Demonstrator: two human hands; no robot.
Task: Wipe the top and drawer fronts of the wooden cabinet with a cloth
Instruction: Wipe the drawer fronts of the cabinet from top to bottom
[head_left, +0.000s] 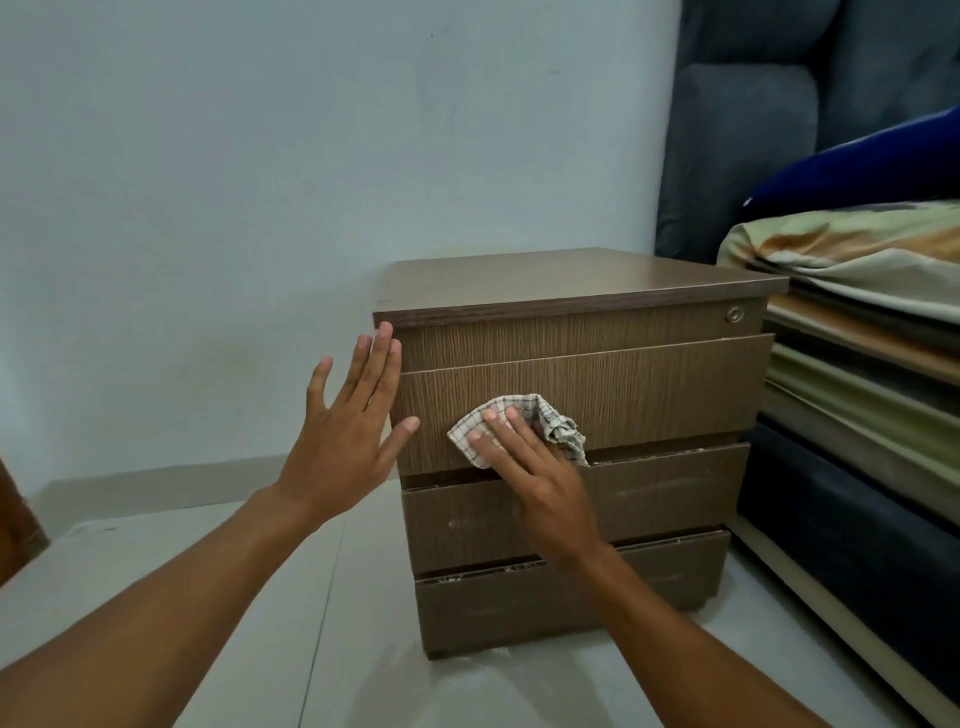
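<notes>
A brown wooden cabinet with three drawer fronts stands on the pale floor against the wall. My right hand presses a crumpled checked cloth flat against the lower left part of the top drawer front. The fingers lie spread over the cloth, and the palm covers part of the gap above the middle drawer. My left hand is open with fingers apart at the cabinet's front left corner, its fingertips near the edge of the top panel. The cabinet top is bare. A round lock sits at the upper right of the front.
A bed with folded patterned bedding and a dark blue pillow stands close to the cabinet's right side, against a grey padded headboard. A pale wall runs behind. Pale floor lies to the left and front.
</notes>
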